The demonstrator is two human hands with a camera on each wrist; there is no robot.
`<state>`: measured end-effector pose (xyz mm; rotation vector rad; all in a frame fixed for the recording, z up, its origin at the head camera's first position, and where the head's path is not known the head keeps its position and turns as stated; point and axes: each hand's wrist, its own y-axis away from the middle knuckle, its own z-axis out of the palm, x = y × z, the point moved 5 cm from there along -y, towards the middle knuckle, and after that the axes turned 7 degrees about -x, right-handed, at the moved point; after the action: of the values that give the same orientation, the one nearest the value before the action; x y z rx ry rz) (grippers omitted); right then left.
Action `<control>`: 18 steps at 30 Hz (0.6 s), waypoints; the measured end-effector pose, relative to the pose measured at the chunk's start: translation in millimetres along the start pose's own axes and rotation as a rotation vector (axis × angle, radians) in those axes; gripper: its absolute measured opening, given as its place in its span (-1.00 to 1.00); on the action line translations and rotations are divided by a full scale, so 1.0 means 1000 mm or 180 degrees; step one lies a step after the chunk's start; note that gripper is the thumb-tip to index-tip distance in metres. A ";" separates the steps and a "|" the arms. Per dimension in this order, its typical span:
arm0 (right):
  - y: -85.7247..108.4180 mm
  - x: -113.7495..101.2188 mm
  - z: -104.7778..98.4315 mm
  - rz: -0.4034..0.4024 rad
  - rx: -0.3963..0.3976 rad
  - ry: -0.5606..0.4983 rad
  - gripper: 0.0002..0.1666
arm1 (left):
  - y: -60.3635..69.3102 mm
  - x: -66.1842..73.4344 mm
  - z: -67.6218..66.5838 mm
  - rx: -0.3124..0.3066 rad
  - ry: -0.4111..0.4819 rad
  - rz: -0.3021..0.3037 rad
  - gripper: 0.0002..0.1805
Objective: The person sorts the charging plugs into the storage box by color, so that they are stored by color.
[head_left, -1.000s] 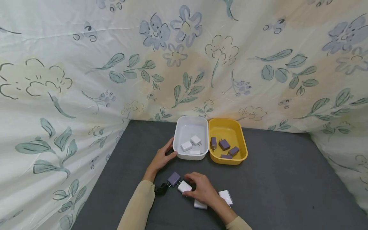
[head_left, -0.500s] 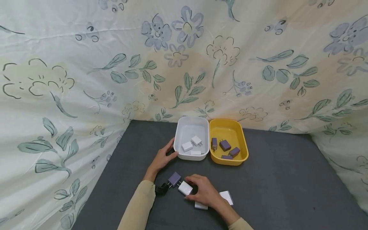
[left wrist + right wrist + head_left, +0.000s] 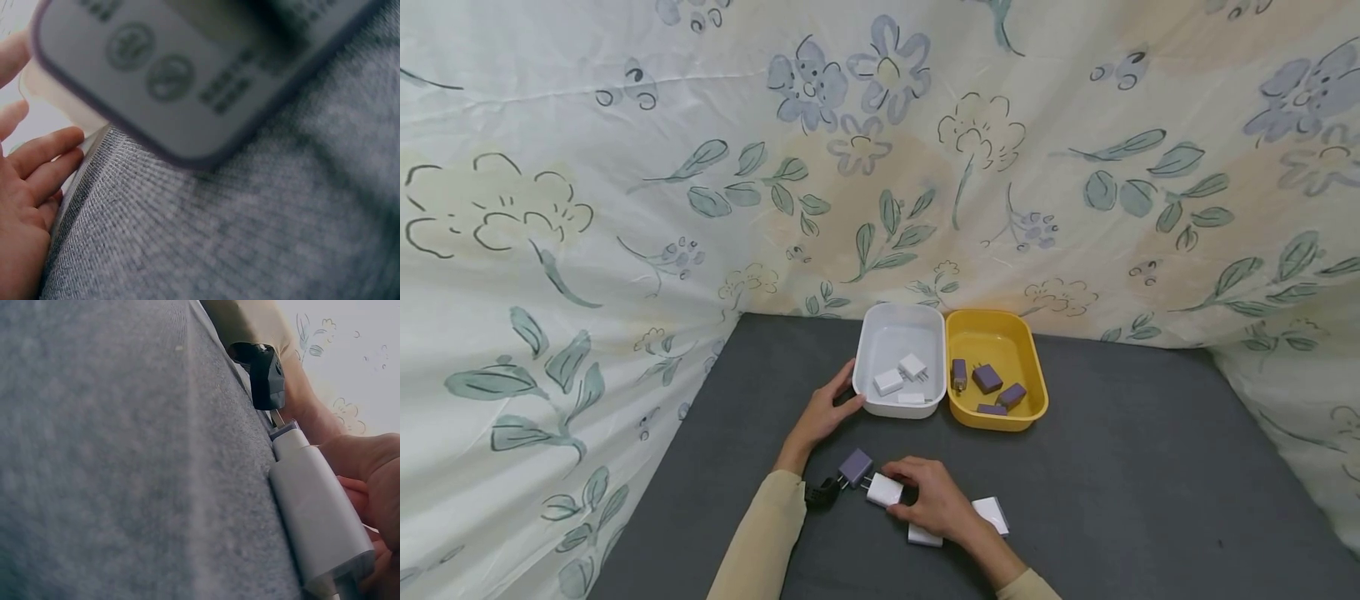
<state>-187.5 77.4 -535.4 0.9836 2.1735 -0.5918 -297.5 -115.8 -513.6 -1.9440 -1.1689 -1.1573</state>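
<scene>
At the left wall of the white bin (image 3: 899,410), my left hand (image 3: 820,417) rests with its fingers and thumb extended. My right hand (image 3: 928,496) pinches a white charger (image 3: 884,490) between thumb and fingers, low over the dark table. The prongs of that charger point left, towards a purple charger (image 3: 855,467) beside my left wrist. Another white charger (image 3: 924,536) lies partly under my right hand, and one more (image 3: 991,515) is beyond my right wrist. The left wrist view has a charger face (image 3: 187,81) up close, with my left hand (image 3: 31,206) behind.
Several white chargers (image 3: 888,382) lie in the white bin. Against its right side stands a yellow bin (image 3: 1000,423) with several purple chargers (image 3: 987,378) inside. A floral cloth (image 3: 880,167) hangs behind and around the dark table (image 3: 1135,467).
The white charger at my right fingertips has turned slightly, its prongs now pointing more directly left. My right hand has shifted only a little; my left hand stays at the white bin.
</scene>
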 end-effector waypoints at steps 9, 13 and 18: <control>0.001 0.001 -0.001 0.0003 0.0068 -0.0097 -0.51 | 0.000 -0.001 0.000 0.0011 0.0022 -0.0003 -0.16; 0.000 0.002 -0.002 -0.0050 0.0131 -0.0177 -0.52 | 0.000 -0.001 0.000 0.0017 0.0020 -0.0004 -0.16; 0.000 0.002 -0.004 -0.0088 0.0223 -0.0337 -0.53 | -0.001 -0.002 0.000 0.0024 0.0016 0.0008 -0.17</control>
<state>-190.2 81.3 -534.2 0.9385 2.0882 -0.7214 -298.7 -116.2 -515.0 -1.9354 -1.1661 -1.1542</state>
